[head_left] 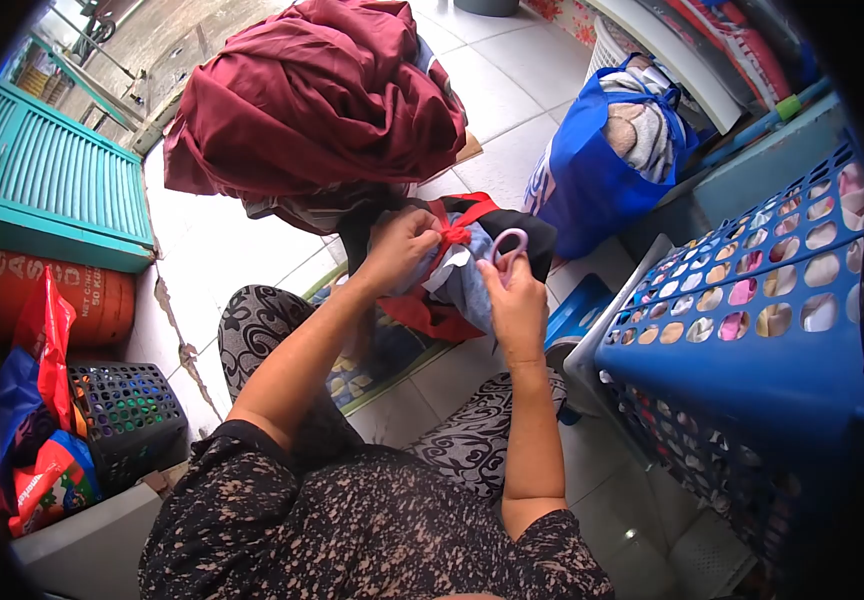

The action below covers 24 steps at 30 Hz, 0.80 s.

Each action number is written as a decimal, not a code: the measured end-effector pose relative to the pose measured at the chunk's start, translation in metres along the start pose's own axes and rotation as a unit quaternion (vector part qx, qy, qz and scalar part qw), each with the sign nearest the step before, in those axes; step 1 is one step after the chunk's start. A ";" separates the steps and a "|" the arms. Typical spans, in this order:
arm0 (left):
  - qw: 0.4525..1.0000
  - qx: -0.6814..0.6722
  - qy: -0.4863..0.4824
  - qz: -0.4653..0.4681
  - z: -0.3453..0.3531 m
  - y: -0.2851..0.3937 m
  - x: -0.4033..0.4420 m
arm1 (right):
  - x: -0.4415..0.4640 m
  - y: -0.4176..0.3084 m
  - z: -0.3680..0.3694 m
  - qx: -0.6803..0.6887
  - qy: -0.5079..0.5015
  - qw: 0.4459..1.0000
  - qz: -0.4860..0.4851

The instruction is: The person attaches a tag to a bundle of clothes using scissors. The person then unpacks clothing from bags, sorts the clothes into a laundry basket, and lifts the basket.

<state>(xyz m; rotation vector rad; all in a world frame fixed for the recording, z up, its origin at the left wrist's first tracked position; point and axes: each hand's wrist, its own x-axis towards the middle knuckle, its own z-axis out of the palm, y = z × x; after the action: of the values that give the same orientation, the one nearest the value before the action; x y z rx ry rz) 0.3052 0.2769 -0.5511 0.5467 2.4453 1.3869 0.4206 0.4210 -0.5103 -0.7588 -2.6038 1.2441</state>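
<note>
In the head view, my left hand (399, 248) is closed, its fingers pinching at the left side of a red knotted strap (454, 236). My right hand (515, 300) grips scissors with a lilac loop handle (520, 236); their blades are hard to make out. Both hands are over a red and black bag (422, 316) that stands between my knees. Light blue cloth (467, 290) shows in it under the knot. Just beyond the bag rises a big heap of maroon cloth (317, 95).
To the right stands a blue laundry basket (722, 350) full of clothes. A blue bag (592, 150) with folded towels is ahead of it. At left are a teal louvred door (62, 175), a red gas cylinder (102, 300) and a dark basket (127, 400). White tiles (497, 80) cover the floor.
</note>
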 end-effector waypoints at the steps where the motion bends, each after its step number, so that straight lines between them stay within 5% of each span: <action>1: 1.000 -0.002 -0.002 -0.006 0.001 0.000 0.000 | 0.000 -0.003 0.004 -0.010 -0.006 1.000 -0.012; 8: 0.999 -0.027 -0.019 -0.035 0.000 0.000 0.000 | 0.002 -0.002 0.018 -0.089 -0.008 0.996 -0.009; 14: 0.998 -0.038 -0.034 -0.040 -0.002 -0.002 0.002 | 0.010 0.009 0.029 0.073 -0.043 0.996 0.018; 17: 0.997 -0.046 -0.045 -0.041 -0.002 -0.001 0.002 | 0.014 0.018 0.039 0.127 0.000 0.991 -0.042; 20: 0.999 -0.016 -0.052 -0.004 -0.003 -0.006 0.002 | 0.013 0.003 0.030 0.202 -0.061 0.977 0.030; 24: 0.997 0.026 -0.004 0.066 0.002 -0.011 -0.002 | 0.020 -0.004 0.027 0.509 -0.196 0.830 0.116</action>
<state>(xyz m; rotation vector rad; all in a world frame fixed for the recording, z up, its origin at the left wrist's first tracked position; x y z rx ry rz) 0.3052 0.2722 -0.5616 0.7372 2.4846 1.3704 0.3926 0.4105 -0.5263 -0.6054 -1.5842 2.7014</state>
